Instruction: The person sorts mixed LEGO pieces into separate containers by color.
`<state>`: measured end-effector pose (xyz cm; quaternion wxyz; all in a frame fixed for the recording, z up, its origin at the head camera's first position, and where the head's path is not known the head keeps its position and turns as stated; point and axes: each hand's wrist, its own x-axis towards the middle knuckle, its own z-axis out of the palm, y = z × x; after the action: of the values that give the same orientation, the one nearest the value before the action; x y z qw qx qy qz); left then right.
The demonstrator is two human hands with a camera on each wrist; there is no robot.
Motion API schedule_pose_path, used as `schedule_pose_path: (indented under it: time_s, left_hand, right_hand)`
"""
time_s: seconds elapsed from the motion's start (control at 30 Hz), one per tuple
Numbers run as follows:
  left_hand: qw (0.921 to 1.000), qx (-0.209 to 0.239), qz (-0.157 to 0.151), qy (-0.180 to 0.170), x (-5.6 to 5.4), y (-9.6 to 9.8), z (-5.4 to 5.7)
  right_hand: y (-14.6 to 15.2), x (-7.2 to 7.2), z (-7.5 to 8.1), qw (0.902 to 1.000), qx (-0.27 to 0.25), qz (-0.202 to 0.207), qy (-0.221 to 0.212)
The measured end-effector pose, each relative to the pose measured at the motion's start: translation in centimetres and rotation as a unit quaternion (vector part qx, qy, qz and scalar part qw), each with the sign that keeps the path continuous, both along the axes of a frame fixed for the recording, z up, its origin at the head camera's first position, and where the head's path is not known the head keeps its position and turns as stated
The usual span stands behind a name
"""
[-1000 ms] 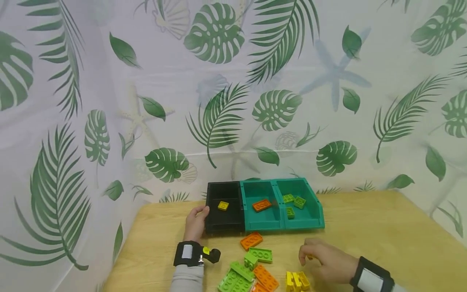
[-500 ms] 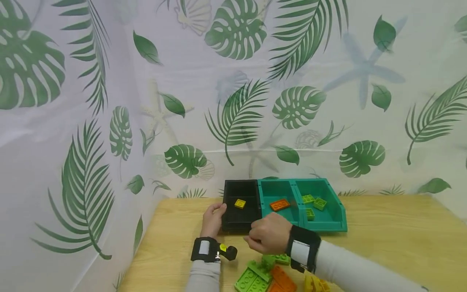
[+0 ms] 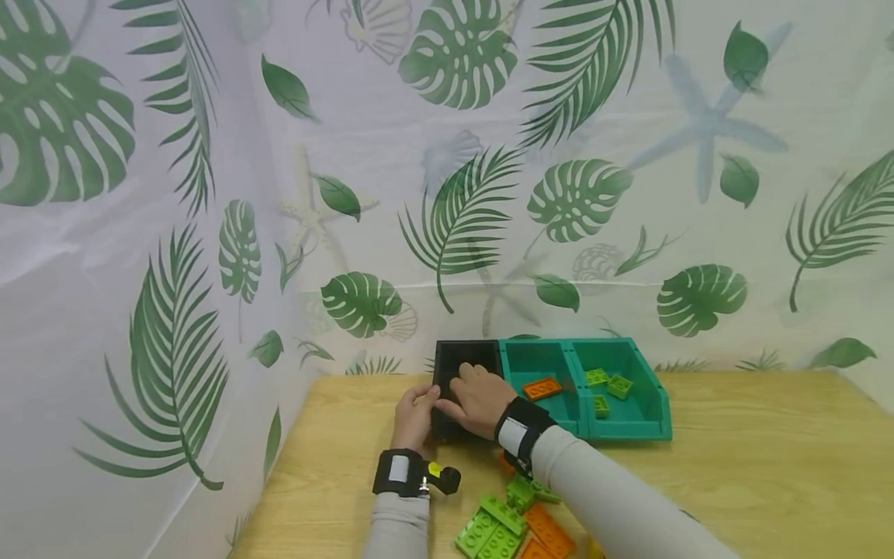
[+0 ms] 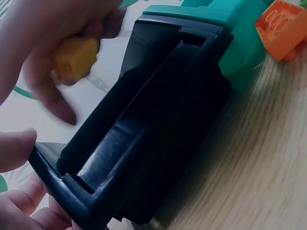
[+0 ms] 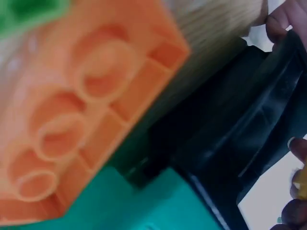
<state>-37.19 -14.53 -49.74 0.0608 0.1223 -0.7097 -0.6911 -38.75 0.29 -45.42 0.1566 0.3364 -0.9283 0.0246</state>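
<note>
My left hand (image 3: 414,419) grips the left wall of the black bin (image 3: 457,351), its thumb (image 4: 17,151) at the rim in the left wrist view. My right hand (image 3: 482,400) is over that bin and holds a yellow toy brick (image 4: 76,57) in its fingers. In the head view the hand hides both this brick and the bin's floor. To the right, two joined teal bins (image 3: 653,427) hold an orange brick (image 3: 542,388) and several small green bricks (image 3: 618,386).
In front of the bins lie green bricks (image 3: 489,529) and orange bricks (image 3: 549,531). A yellow piece (image 3: 596,550) shows at the bottom edge, partly behind the right sleeve (image 3: 615,497). A leaf-patterned cloth (image 3: 489,194) hangs behind the wooden table (image 3: 754,466).
My right hand has moved from the right side of the table, leftward and forward, to over the black bin. The left hand stays on the bin's wall. The head view has swung left.
</note>
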Motion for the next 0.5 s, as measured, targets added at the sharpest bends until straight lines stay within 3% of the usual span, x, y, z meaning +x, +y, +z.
schedule_pose_path:
  time_s: [0.1,0.23,0.33,0.5]
  left_hand:
    - [1.0000,-0.001,0.001,0.009,-0.1,0.1,0.1]
    - [0.9998,-0.001,-0.002,0.019,-0.2,0.4,0.2]
    - [0.9997,-0.007,-0.004,0.022,-0.2,0.7,0.3]
    - [0.9997,-0.002,-0.007,0.024,-0.1,1.0,0.4]
  right_hand:
    - [-0.1,0.0,0.0,0.9996,0.014,0.000,0.025]
    - [0.5,0.2,0.3,0.9995,0.025,-0.009,-0.018]
    - [1.5,0.4,1.2,0.9988,0.007,-0.014,-0.048]
    - [4.7,-0.2,2.6,0.9976,-0.047,-0.046,-0.024]
